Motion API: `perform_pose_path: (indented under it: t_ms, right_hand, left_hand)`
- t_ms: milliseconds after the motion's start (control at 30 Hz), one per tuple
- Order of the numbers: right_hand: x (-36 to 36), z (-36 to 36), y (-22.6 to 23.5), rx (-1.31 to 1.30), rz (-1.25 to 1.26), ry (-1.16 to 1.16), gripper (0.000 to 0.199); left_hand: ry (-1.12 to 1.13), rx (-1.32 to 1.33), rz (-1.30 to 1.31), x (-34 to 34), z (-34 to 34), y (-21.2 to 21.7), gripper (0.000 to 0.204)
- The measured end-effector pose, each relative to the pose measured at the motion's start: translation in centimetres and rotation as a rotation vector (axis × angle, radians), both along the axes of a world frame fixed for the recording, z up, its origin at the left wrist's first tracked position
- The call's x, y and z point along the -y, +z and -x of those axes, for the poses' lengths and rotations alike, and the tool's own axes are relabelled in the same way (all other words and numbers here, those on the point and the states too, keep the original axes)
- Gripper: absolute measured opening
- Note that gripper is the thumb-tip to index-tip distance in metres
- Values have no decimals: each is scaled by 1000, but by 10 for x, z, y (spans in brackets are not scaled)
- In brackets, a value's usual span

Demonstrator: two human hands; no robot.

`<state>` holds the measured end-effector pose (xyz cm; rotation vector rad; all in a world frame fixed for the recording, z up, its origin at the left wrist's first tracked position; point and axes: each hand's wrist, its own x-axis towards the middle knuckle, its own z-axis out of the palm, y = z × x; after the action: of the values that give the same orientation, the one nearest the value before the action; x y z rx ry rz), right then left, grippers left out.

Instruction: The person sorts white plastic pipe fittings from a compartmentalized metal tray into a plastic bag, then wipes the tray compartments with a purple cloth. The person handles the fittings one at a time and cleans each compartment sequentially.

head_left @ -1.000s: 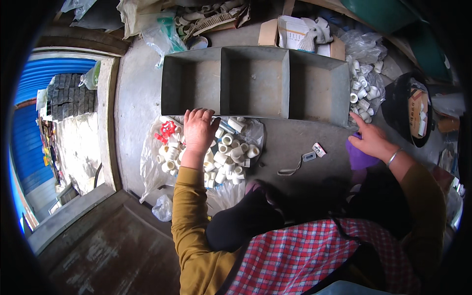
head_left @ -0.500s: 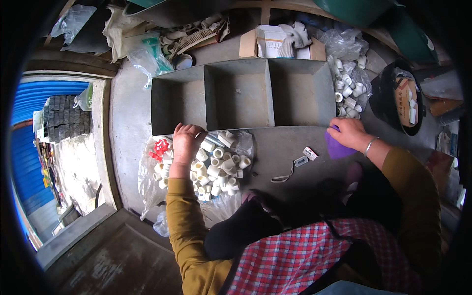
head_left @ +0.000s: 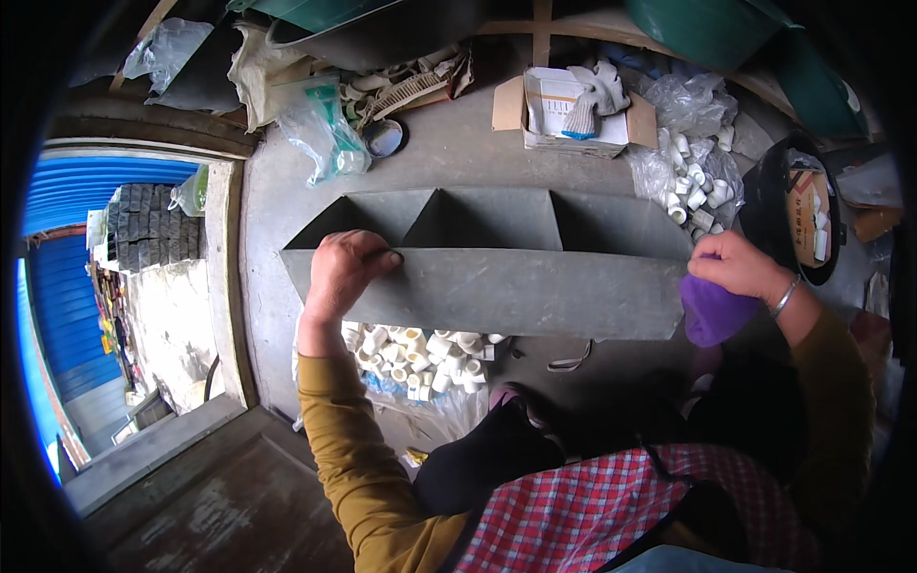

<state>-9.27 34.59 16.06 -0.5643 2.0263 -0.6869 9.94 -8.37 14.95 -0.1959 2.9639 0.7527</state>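
A long grey tray [head_left: 516, 294] with three compartments is tipped, its near outer wall facing me and its openings turned away. My left hand [head_left: 344, 272] grips the near rim towards the left end, fingers closed over the edge. At the right end, my right hand [head_left: 743, 267] is closed on the tray's corner and on a purple cloth [head_left: 716, 310], which hangs below the fingers. Behind the tray's lower edge, a pile of white pipe fittings [head_left: 415, 361] on clear plastic is partly hidden.
More white fittings [head_left: 702, 191] lie in a plastic bag at the right, beside a black bucket [head_left: 757, 205]. A cardboard box [head_left: 573, 143] with a grey glove [head_left: 599, 100] sits at the back. A doorway post [head_left: 229, 286] stands left. A thin strap [head_left: 571, 360] lies near my feet.
The tray has been tilted from lying flat, so its near wall now faces me and covers part of the fittings and the small items on the floor. Both hands moved with it.
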Motion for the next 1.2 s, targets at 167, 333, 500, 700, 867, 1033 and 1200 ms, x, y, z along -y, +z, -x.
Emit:
perform_pose_path:
  t_ms: [167,333,500,700,867,1033,1200]
  right_hand:
    - [-1,13,-6,119,28,-126,15]
    - [3,30,-2,104,126,-200,45]
    - [-9,34,-11,141,126,-354,65]
    - [-14,29,-26,122,121,-254,70]
    - [-34,26,-36,146,62,-225,81]
    - [-42,18,-45,59,-4,-12,89]
    - [-29,-7,-60,-185,-452,226,81]
  left_hand:
    - [56,229,-113,19,35,-9,19]
    - [46,263,-168,30,80,-12,23]
    - [110,172,-152,35,104,-32,26]
    - [185,-419,158,34,79,-37,27]
    - [936,-944,14,48,-7,-63,29]
    - [1208,-549,-726,51,-73,-108,64]
    - [1149,-461,-1152,48,-59,-140,77]
